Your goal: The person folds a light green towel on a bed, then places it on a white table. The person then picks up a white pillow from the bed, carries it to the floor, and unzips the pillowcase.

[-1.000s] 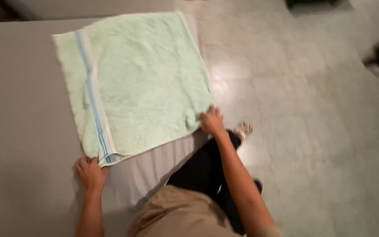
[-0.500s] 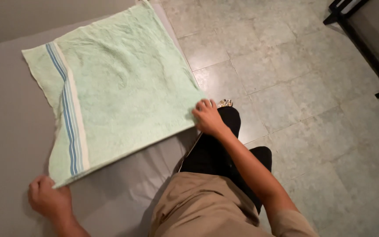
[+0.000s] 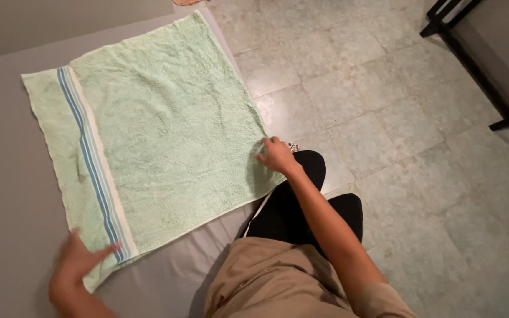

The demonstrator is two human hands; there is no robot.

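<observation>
The right hand pinches the near right edge of the pale green towel, which lies flat on the grey surface. The left hand, fingers spread, rests at the near left corner (blurred, so contact is uncertain). An uneven pull could skew or wrinkle the towel. The right fingertips are hidden.

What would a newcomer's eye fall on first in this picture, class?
The pale green towel, with blue stripes near its left edge, lies spread flat on the grey surface. The right hand rests on its right edge and the left hand at its near left corner.
</observation>
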